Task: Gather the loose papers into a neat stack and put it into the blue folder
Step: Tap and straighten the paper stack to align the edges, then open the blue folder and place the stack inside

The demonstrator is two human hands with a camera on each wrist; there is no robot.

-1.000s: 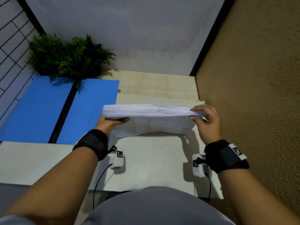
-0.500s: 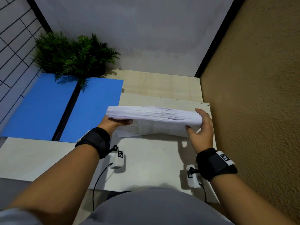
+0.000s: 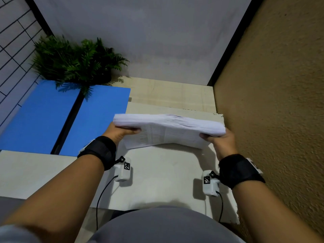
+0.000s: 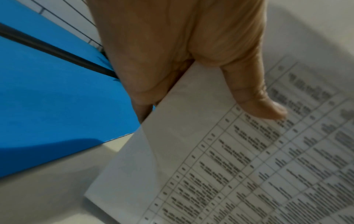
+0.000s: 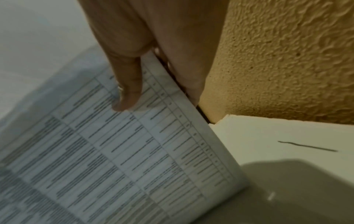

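A thick stack of printed white papers (image 3: 168, 127) stands on its long edge on the white table (image 3: 157, 176), printed face toward me. My left hand (image 3: 121, 132) grips its left end, thumb on the printed sheet (image 4: 249, 166). My right hand (image 3: 220, 139) grips the right end, thumb across the front page (image 5: 134, 151) and fingers behind. The blue folder (image 3: 52, 116) lies open flat to the left, its dark spine (image 3: 68, 120) running down the middle. In the left wrist view the folder (image 4: 47, 98) lies just behind my left hand (image 4: 182, 53).
A potted fern (image 3: 75, 60) sits at the folder's far edge, its fronds hanging over it. A rough ochre wall (image 3: 271, 102) stands tight against the table's right side, close to my right hand (image 5: 153, 45). A tiled wall (image 3: 14, 50) borders the left.
My right hand shifted from pinching the stack's top right corner to holding its right end lower down. The stack has stayed upright on the table, nearly in place.
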